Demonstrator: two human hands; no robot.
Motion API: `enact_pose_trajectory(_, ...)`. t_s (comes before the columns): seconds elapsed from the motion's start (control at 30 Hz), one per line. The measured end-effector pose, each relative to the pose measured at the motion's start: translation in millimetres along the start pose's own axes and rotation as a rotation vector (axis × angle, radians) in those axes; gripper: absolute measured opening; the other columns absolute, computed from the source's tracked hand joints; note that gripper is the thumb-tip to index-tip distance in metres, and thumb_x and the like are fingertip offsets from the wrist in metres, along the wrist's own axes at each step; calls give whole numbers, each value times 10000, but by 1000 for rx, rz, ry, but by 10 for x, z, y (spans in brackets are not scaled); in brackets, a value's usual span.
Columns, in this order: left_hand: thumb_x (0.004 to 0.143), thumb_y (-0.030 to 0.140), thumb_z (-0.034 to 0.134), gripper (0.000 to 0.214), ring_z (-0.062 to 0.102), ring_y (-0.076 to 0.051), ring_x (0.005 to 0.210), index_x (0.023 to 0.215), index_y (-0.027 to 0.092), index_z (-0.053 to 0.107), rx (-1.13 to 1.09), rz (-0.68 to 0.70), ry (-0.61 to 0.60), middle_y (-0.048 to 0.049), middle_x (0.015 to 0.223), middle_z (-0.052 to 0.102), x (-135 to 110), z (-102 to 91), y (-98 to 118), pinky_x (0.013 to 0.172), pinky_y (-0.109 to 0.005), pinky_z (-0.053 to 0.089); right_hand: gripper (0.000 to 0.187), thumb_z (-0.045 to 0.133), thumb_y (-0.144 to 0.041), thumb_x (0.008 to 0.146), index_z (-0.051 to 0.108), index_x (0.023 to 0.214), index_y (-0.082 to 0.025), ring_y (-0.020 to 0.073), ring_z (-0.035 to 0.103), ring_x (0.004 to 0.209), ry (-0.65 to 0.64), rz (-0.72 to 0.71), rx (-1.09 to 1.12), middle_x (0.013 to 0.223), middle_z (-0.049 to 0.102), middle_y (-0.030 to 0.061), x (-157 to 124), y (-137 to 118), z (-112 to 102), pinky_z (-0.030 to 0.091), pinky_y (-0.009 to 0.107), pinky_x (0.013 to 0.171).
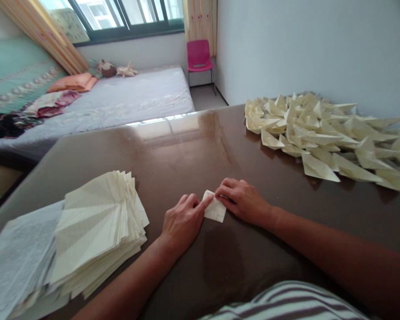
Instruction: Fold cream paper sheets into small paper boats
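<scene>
A small folded piece of cream paper (pixel 216 211) lies on the glossy brown table in front of me. My left hand (pixel 183 221) rests at its left side, the index finger pressed onto its upper part and the other fingers curled. From the right, my right hand (pixel 245 201) grips the paper's upper right edge between thumb and fingers. The fingertips of both hands are close together near the top corner. Parts of the paper's edges are hidden under them.
Left on the table (pixel 173 155) stands a thick stack of creased cream sheets (pixel 90 213), beside printed sheets (pixel 26 249). A large pile of folded paper boats (pixel 306 129) fills the right side by the wall. Beyond are a bed (pixel 146 91) and a pink chair (pixel 199 55).
</scene>
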State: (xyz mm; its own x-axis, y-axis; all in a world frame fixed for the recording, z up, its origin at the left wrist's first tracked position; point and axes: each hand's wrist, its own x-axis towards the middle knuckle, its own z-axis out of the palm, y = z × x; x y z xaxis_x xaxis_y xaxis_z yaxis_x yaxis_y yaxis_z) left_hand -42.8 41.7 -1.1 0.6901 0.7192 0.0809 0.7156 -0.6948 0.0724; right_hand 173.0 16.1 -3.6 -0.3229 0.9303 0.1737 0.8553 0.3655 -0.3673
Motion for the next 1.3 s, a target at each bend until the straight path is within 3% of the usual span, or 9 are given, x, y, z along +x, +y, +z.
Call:
enact_pose_trajectory(0.1, 959, 281, 444, 421, 534, -177, 945, 1368, 379, 438, 13, 61, 16, -21, 1088, 600, -22, -12, -15, 584, -220, 460, 221, 459, -321, 973, 663, 975, -236, 161, 544, 886, -20, -96, -38, 941, 628, 30, -31, 54, -25, 351, 293, 753)
enact_pose_trajectory(0.17, 956, 274, 451, 413, 516, -188, 1006, 1368, 316, 456, 8, 132, 55, -29, 1225, 577, -28, -4, -37, 707, -257, 513, 223, 460, -312, 974, 662, 1041, -246, 172, 533, 913, -33, -157, -95, 981, 636, 38, -57, 83, -62, 352, 303, 767)
enact_pose_trajectory(0.27, 949, 268, 470, 405, 513, -191, 1022, 1352, 233, 484, -4, 225, 107, -40, 1280, 575, -30, 17, -72, 860, -311, 517, 258, 474, -288, 967, 609, 1186, -275, 193, 519, 950, -71, -238, -203, 1060, 639, 46, -101, 109, -154, 351, 324, 771)
enact_pose_trajectory(0.47, 940, 343, 489, 428, 522, -212, 1018, 1343, 197, 496, 69, 254, 103, -51, 1293, 582, -60, 7, -75, 845, -350, 519, 365, 484, -254, 960, 495, 1323, -220, 205, 534, 1023, -123, -305, -307, 1169, 626, 80, -207, 82, -311, 366, 365, 853)
enact_pose_trajectory(0.7, 950, 341, 470, 408, 519, -223, 1040, 1344, 235, 490, 129, 237, 77, -19, 1328, 566, -82, -25, -39, 781, -357, 511, 437, 463, -120, 920, 447, 1356, -144, 247, 445, 1243, -73, -263, -375, 1386, 525, 79, -342, -9, -175, 329, 426, 940)
enact_pose_trajectory(0.9, 934, 359, 503, 428, 514, -231, 1071, 1346, 241, 490, 133, 261, 67, -20, 1364, 544, -105, -54, -51, 774, -351, 504, 385, 481, -183, 935, 484, 1320, -164, 233, 441, 1238, -105, -264, -316, 1381, 530, 70, -296, -15, -225, 328, 397, 919)
enact_pose_trajectory(1.03, 916, 350, 536, 423, 520, -240, 1075, 1326, 249, 514, 134, 282, 99, -15, 1381, 533, -129, -72, -58, 744, -356, 510, 240, 445, -256, 967, 582, 1159, -214, 216, 519, 1068, -114, -119, -261, 1208, 618, 56, -200, -55, -243, 348, 362, 830)
enact_pose_trajectory(1.13, 920, 306, 531, 339, 538, -232, 1026, 1248, 236, 581, 75, 281, 186, -10, 1313, 592, -106, -29, -71, 749, -352, 520, 267, 433, -389, 967, 612, 986, -193, 226, 537, 950, -88, 43, -269, 1011, 630, 77, -113, -94, -187, 357, 346, 752)
enact_pose_trajectory(1.3, 910, 186, 546, 177, 559, -165, 931, 1045, 180, 660, -178, 354, 284, -25, 1139, 676, -48, 85, -114, 849, -299, 525, 238, 504, -426, 919, 567, 884, -199, 190, 537, 835, -113, 110, -114, 899, 600, 40, -46, -95, -114, 364, 305, 679)
